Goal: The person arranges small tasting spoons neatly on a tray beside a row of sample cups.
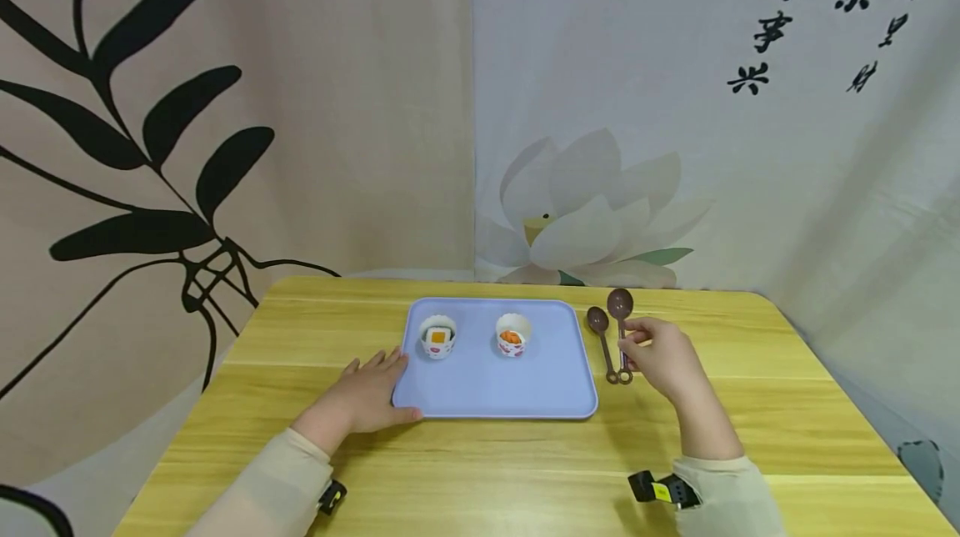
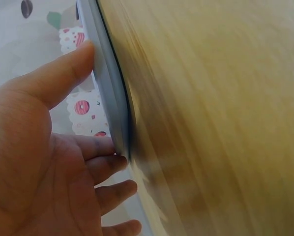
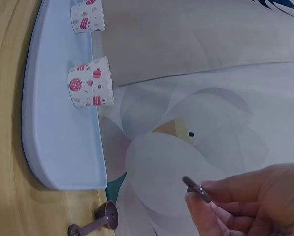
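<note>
Sleeves (image 1: 735,499) nearest, head view; right hand (image 1: 666,360) pinches larger brown spoon (image 1: 620,305), right of blue tray (image 1: 495,391). Long axis runs front-to-back, bowl far; smaller brown spoon (image 1: 597,320) just left; right hand nearer. Surface (image 1: 757,378) stretches right, edge well apart.

Left wrist: left hand (image 2: 53,162) has fingers spread, touching blue tray's rim.

Right wrist: thumb and finger pinch spoon handle, tray apart.

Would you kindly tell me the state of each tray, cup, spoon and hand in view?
Light-blue rectangular tray: flat on the yellow wood-grain table.
Left white patterned paper cup: upright, holding a white-and-orange piece.
Right white patterned paper cup: upright, holding orange pieces.
Smaller brown round-bowled spoon: lying beside the tray.
Larger brown round-bowled spoon: pinched, apparently held off the table.
Left hand: touching the tray's near-left corner.
Right hand: pinching the larger spoon.
</note>
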{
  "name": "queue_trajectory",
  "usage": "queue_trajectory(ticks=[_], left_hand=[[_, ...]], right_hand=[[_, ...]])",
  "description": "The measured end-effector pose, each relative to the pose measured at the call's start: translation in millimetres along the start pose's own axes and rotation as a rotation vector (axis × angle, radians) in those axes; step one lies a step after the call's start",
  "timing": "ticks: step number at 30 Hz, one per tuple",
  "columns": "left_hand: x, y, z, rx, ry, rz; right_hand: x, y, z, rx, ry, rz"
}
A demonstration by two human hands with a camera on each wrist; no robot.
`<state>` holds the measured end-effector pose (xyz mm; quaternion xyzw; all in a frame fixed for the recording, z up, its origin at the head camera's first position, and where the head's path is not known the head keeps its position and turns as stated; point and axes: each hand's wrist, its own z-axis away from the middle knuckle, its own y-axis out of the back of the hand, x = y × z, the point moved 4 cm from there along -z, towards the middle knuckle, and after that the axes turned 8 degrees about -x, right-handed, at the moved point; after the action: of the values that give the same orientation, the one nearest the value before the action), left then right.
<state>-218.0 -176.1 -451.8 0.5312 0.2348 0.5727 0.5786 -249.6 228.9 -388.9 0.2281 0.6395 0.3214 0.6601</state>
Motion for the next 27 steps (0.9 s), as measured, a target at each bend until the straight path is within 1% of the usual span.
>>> queue_trajectory(ticks=[9,15,22,27], left_hand=[[0.6,-0.7,0.4,-0.002,0.003,0.005],[-1.7,-2.5,-0.7,-0.005,0.009,-0.003],[-2.5,-1.4,-0.7,-0.002,0.002,0.003],[-2.6,-2.1,-1.5,-0.008,0.002,-0.001]], right_hand=[[-14.0,-7.6,-2.8,0.014,0.011,-0.047],[-26.1,-13.1,-5.8,0.032,0.026,-0.046],[-39.4,-20.7,-9.9,0.024,0.05,-0.11],[-47.5,-25.6,-12.0,0.025,0.06,-0.135]])
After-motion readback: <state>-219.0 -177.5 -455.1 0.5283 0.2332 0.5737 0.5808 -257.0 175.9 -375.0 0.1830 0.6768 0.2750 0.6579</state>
